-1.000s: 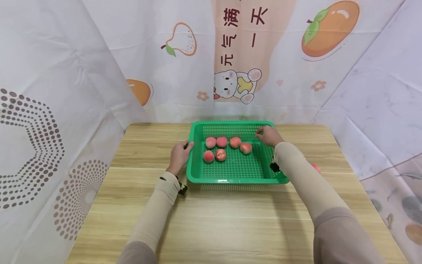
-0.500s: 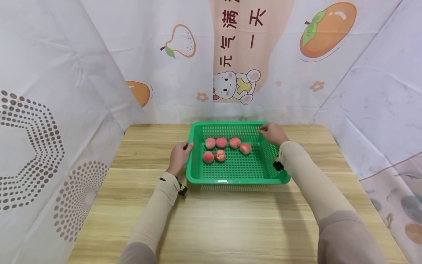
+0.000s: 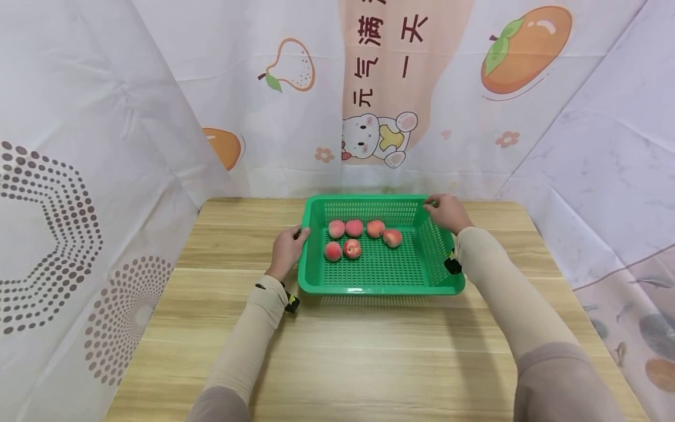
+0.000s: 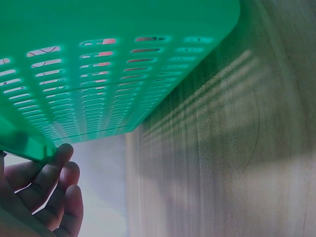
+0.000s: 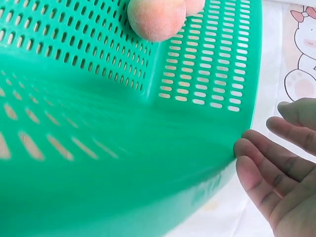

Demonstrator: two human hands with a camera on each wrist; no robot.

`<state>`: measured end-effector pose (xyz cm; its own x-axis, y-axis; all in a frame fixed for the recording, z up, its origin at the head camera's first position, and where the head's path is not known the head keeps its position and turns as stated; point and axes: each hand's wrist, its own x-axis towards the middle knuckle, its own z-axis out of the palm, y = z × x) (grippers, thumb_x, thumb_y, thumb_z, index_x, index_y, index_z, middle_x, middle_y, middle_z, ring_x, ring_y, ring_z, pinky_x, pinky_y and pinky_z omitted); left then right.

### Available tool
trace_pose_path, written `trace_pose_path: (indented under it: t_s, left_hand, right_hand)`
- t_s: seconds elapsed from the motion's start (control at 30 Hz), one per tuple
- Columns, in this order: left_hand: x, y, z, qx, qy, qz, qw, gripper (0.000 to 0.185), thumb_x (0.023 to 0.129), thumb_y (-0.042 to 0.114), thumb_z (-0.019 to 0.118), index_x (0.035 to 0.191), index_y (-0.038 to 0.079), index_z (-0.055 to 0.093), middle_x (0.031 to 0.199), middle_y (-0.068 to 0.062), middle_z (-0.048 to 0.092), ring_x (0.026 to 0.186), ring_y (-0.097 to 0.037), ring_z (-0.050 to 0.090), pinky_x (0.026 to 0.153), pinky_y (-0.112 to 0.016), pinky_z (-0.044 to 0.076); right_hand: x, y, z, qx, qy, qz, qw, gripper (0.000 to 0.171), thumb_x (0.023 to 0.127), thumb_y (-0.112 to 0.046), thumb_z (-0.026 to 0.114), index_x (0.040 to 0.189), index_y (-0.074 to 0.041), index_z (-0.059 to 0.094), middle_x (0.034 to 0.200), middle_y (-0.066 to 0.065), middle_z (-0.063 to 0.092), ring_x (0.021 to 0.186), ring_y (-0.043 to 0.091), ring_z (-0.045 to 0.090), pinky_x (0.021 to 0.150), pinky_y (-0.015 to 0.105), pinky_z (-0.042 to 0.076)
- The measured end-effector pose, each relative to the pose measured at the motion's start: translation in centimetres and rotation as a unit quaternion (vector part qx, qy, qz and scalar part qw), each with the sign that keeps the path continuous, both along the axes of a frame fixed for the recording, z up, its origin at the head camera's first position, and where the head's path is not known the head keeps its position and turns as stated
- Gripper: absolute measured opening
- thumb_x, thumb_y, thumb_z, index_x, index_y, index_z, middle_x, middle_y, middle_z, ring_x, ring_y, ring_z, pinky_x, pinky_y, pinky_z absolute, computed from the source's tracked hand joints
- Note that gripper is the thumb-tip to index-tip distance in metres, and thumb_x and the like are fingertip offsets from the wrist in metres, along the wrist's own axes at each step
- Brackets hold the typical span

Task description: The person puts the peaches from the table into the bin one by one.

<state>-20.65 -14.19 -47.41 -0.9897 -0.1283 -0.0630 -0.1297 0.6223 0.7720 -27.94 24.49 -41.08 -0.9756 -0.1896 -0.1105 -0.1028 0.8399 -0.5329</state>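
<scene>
A green plastic basket (image 3: 379,290) with slotted walls stands on the table. Several red-and-yellow peaches (image 3: 352,248) lie in its left and back part; one peach (image 5: 157,19) shows large in the right wrist view. My left hand (image 3: 287,252) holds the basket's left rim, thumb on top and fingers (image 4: 69,173) curled beneath the edge. At the back right corner is my right hand (image 3: 448,212), holding nothing. Its fingers (image 5: 249,173) are loosely bent, the tips at the outside of the rim; whether they touch it I cannot tell.
The wooden table (image 3: 348,363) reaches out on both sides and in front of the basket. Close behind it hangs a printed curtain (image 3: 295,135), with more cloth at left and right. My right forearm (image 3: 511,293) covers part of the table's right side.
My right hand has moved right, from above the basket's inside to its back right corner. A peach seen earlier beside my right forearm is now out of sight. My left hand stays put.
</scene>
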Motion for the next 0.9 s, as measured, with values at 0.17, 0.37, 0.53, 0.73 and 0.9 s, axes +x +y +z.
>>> trace_pose_path:
  t_s: [0.17,0.37,0.53,0.73,0.9]
  left_hand:
    - [0.0,0.1,0.1,0.002,0.007,0.0,1.0,0.053,0.101,0.044,0.048,0.138,0.007,0.056,0.13,-0.015,0.063,0.113,-0.029,0.062,0.095,-0.045,0.05]
    - [0.0,0.2,0.1,0.004,0.008,-0.002,1.0,0.053,0.101,0.044,0.048,0.138,0.007,0.056,0.129,-0.015,0.064,0.111,-0.029,0.063,0.093,-0.045,0.05]
    - [0.0,0.1,0.1,0.001,0.006,0.0,1.0,0.053,0.101,0.044,0.048,0.138,0.006,0.056,0.13,-0.015,0.064,0.11,-0.029,0.063,0.093,-0.045,0.05]
    - [0.1,0.0,0.2,0.001,0.006,0.0,1.0,0.053,0.101,0.043,0.049,0.138,0.006,0.056,0.13,-0.015,0.064,0.112,-0.03,0.063,0.094,-0.045,0.05]
    - [0.0,0.1,0.1,0.001,-0.001,0.002,1.0,0.052,0.101,0.044,0.048,0.138,0.007,0.056,0.13,-0.015,0.063,0.112,-0.029,0.063,0.093,-0.045,0.05]
  right_hand:
    - [0.1,0.7,0.5,-0.001,0.006,0.001,1.0,0.037,0.103,-0.021,0.047,0.129,0.003,0.058,0.121,0.031,0.06,0.102,0.042,0.061,0.083,0.054,0.049]
    - [0.4,1.6,0.5,-0.003,0.004,-0.002,1.0,0.038,0.103,-0.02,0.046,0.129,0.004,0.058,0.121,0.031,0.06,0.101,0.042,0.062,0.083,0.053,0.05]
    - [0.5,2.2,0.3,-0.002,0.006,-0.006,1.0,0.038,0.103,-0.02,0.046,0.129,0.005,0.057,0.121,0.032,0.06,0.104,0.043,0.061,0.083,0.053,0.05]
    - [0.6,2.8,0.3,0.011,0.019,-0.012,1.0,0.038,0.102,-0.02,0.047,0.127,0.005,0.059,0.12,0.032,0.061,0.105,0.044,0.06,0.083,0.054,0.049]
    - [1.0,3.3,0.4,0.013,0.016,-0.016,1.0,0.038,0.102,-0.02,0.046,0.127,0.006,0.059,0.123,0.032,0.059,0.106,0.045,0.059,0.083,0.055,0.049]
